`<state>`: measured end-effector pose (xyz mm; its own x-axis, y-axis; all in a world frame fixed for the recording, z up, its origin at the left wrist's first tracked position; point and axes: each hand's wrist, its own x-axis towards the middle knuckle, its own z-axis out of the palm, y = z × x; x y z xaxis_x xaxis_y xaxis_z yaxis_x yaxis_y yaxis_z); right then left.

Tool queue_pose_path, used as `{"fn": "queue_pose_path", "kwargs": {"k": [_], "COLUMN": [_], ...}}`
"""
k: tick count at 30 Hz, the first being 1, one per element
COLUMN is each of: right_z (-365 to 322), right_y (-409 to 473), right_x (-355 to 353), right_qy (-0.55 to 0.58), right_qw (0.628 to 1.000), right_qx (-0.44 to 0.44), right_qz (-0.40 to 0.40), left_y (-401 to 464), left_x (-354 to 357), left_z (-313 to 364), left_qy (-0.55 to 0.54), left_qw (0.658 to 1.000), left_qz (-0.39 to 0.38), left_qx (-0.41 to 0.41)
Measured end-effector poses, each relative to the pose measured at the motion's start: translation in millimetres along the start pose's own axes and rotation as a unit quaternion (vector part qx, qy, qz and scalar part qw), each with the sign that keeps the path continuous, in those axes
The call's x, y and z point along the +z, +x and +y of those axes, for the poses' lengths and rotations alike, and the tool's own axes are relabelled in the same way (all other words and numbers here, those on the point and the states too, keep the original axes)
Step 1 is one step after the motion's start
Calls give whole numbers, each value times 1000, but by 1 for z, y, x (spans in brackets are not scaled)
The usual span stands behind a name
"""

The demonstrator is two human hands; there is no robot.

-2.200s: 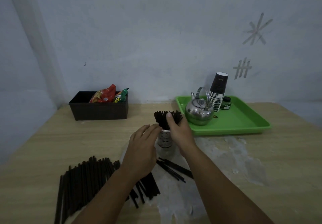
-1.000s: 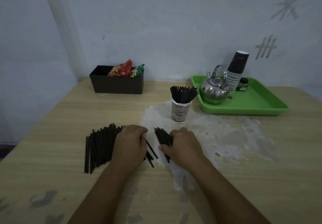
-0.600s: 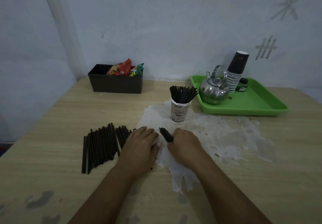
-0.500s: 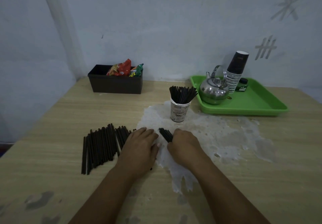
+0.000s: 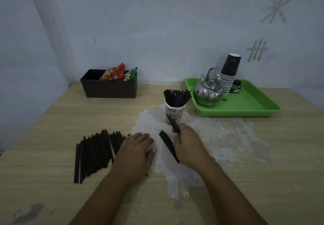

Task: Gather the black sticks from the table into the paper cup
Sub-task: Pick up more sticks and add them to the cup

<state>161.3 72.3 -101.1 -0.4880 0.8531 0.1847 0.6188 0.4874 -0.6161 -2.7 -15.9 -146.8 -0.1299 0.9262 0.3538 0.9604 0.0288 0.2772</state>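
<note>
A white paper cup (image 5: 175, 113) with printed writing stands mid-table, packed with upright black sticks (image 5: 177, 97). A wide row of loose black sticks (image 5: 94, 153) lies flat at the left. My left hand (image 5: 135, 152) rests palm down on the right end of that row, fingers spread. My right hand (image 5: 189, 145) is shut on a few black sticks (image 5: 173, 124) that poke up toward the cup. A small bundle of sticks (image 5: 167, 144) lies between my two hands, beside my right hand.
A black box (image 5: 108, 89) with snack packets sits at the back left. A green tray (image 5: 249, 105) at the back right carries a steel kettle (image 5: 208, 91), a stack of paper cups (image 5: 228, 75) and a small dark jar (image 5: 236, 86). A white peeled patch covers the tabletop's middle.
Both hands came down from the cup to the loose sticks. My right hand has since closed on a few sticks and lifted their ends toward the cup; my left hand has stayed flat.
</note>
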Motion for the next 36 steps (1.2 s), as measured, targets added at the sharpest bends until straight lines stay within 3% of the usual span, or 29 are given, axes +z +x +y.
{"fn": "queue_pose_path", "kwargs": {"k": [6,11,16,21,24,29,36], "right_z": [3,8,17,21,25,32,36], "right_y": [4,6,3,9,10,14,18], "right_x": [-10,-9,-1,-1,8,12,5], "right_qy": [239,369,396,398,419,374,444], "right_qw": [960,908,900,893,891,905,864], "right_qx": [-32,26,45,38,57,75,93], "right_qz": [143,195,175,208,167,186,220], "left_y": [8,9,9,13,25,59,94], "left_x": [-4,-3,-5,-9,-15,-25,-23], "left_z": [10,16,16,18,17,13,17], "left_qy": [-7,-31,-40,-60,-65,-78,-13], "left_qw": [999,998,997,996,993,990,990], "left_qz": [28,31,35,55,90,97,47], "left_qx": [38,53,49,46,39,65,130]}}
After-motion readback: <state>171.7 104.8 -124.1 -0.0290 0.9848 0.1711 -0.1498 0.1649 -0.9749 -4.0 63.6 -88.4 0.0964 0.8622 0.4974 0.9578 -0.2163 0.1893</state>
